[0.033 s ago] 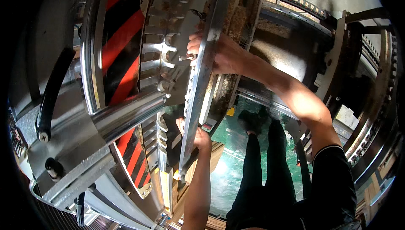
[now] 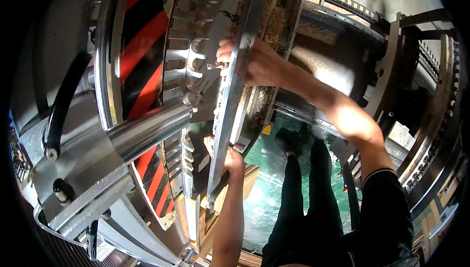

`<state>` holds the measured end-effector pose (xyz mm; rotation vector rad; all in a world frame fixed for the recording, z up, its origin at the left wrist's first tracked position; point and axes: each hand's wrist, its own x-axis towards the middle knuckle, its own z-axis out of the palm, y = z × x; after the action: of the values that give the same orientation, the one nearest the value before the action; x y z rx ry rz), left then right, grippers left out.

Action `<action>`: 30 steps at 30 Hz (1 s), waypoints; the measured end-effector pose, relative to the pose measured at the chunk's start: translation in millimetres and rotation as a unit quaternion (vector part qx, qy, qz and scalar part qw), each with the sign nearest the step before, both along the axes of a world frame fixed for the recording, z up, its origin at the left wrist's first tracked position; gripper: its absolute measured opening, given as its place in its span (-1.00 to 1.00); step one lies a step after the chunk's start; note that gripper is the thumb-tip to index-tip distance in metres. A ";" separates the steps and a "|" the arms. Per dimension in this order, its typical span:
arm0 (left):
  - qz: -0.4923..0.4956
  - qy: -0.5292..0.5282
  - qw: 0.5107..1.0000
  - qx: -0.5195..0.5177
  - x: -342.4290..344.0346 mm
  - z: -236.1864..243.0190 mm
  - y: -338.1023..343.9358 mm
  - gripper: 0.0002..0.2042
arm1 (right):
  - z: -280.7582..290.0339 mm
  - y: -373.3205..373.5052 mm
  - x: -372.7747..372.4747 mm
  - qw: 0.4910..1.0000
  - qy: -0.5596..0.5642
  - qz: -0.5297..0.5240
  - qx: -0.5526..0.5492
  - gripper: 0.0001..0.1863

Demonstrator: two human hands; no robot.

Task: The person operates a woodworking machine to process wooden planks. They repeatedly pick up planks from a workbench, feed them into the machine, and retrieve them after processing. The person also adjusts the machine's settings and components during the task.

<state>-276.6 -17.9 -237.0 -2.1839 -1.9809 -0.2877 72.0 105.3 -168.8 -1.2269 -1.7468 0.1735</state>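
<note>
A long, flat metal bar [image 2: 230, 100] runs steeply from the top middle down to the lower middle. My right hand [image 2: 259, 63] grips its upper part, fingers curled around to the left side near a small metal hook [image 2: 215, 66]. Lower down, my left hand [image 2: 230, 159] is closed around the same bar, with fingertips showing at its left side. The bar hides part of both hands. Just left of the hands is a row of metal prongs with curved ends [image 2: 196, 61].
A thick, shiny shaft [image 2: 152, 127] juts from a metal block [image 2: 85, 164] with a black lever [image 2: 66, 100]. Behind it stands a red-and-black striped panel [image 2: 142, 46]. Sawdust lies on the machine frame [image 2: 274, 27] at the right. My legs stand over the green floor [image 2: 264, 193].
Both hands keep their hold on the bar in the same place. The metal block and black lever at the left appear slightly higher in the picture.
</note>
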 end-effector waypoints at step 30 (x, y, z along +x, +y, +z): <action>0.014 0.319 0.948 0.002 20.2 20.9 13.0 -0.66 | 12.5 -12.4 -37.6 0.959 0.198 -0.189 0.069 -0.63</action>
<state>-256.4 -4.9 -216.0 -1.9043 -1.6251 0.3788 34.4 92.9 -156.3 -1.2971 -1.1400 0.0629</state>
